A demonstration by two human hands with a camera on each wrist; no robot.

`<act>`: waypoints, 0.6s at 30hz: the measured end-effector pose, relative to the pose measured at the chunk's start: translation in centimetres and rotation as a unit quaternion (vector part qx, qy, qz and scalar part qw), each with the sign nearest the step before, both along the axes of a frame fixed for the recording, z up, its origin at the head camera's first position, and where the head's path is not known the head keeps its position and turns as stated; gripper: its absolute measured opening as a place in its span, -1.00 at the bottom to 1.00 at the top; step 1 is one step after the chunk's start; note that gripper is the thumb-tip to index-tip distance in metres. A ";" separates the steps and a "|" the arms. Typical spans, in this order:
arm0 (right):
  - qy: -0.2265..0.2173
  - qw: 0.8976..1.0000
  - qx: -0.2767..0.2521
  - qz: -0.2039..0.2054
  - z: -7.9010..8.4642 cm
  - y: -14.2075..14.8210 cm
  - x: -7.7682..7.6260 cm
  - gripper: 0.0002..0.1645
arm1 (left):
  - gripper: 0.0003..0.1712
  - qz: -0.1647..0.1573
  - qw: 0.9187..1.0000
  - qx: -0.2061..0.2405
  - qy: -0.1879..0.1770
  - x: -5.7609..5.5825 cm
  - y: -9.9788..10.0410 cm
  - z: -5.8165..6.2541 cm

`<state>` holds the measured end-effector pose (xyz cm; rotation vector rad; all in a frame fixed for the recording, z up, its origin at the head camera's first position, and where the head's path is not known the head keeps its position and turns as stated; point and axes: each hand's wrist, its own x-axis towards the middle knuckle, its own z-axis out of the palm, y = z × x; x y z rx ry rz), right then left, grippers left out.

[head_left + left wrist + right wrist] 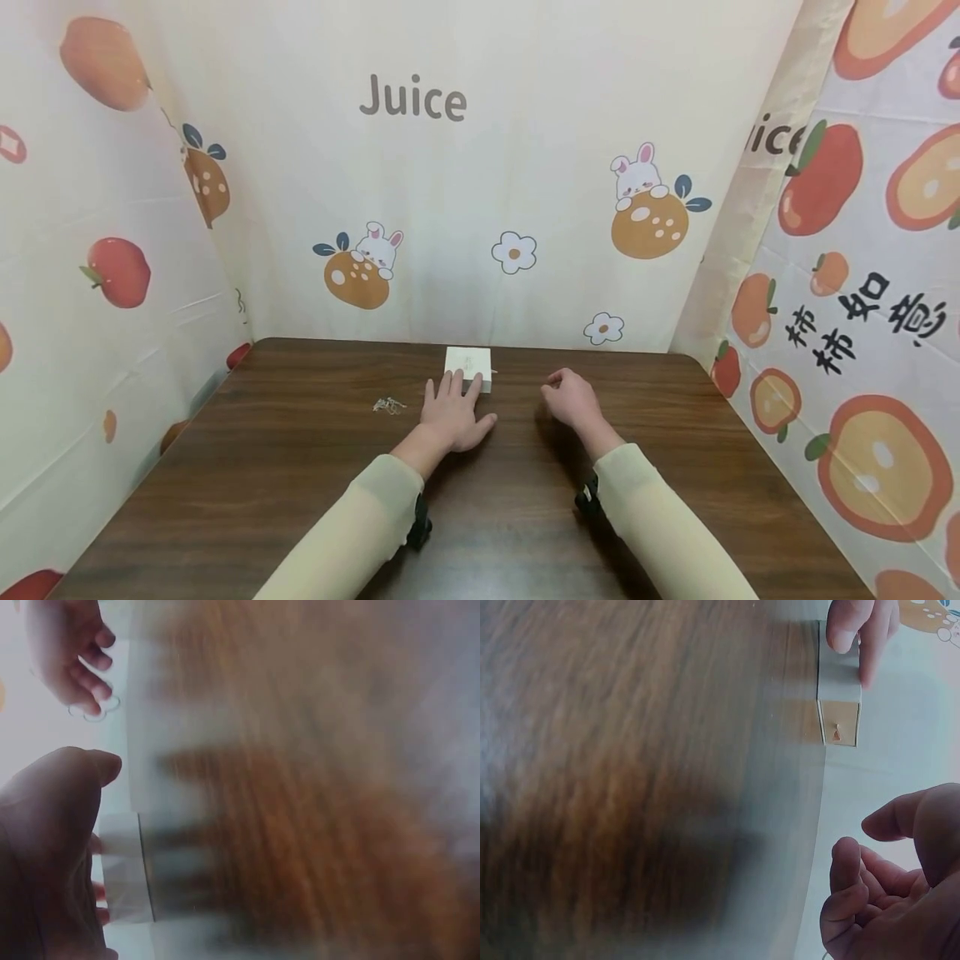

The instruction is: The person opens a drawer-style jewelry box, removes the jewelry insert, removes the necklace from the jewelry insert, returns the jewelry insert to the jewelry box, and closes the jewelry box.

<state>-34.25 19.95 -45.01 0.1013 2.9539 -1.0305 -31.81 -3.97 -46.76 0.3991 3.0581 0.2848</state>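
A small white box [468,359] lies at the far edge of the table. My left hand [450,414] reaches over its near side, fingers straight and spread, fingertips resting on the box. On the box's right end, the right wrist view shows a tan drawer front [831,715] with a tiny pull tab [837,734]. My right hand [572,398] hovers to the right of the box, fingers loosely curled, thumb apart from them and nothing held. Left of the left hand lies a little tangled heap of silvery, chain-like pieces [388,406].
The brown wood-grain table [300,475] ends at a cream curtain [450,200] printed with fruit, rabbits and flowers. Patterned cloths hang on the left and right sides. A black wrist camera [420,525] is strapped under the left sleeve.
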 end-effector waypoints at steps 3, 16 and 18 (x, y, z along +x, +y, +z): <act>-0.004 1.000 0.000 -0.001 -0.2 0.1 0.0 -0.57 | -0.03 0.005 1.000 0.006 -0.002 -0.6 -0.1 -0.1; -0.003 1.000 -0.005 -0.004 0.2 -0.2 0.7 -0.59 | 0.02 0.010 1.000 0.009 -0.006 -1.3 -0.1 -0.2; 0.000 1.000 -0.006 -0.004 0.2 -0.3 0.9 -0.60 | 0.05 0.009 1.000 0.013 -0.004 -1.1 -0.3 -0.2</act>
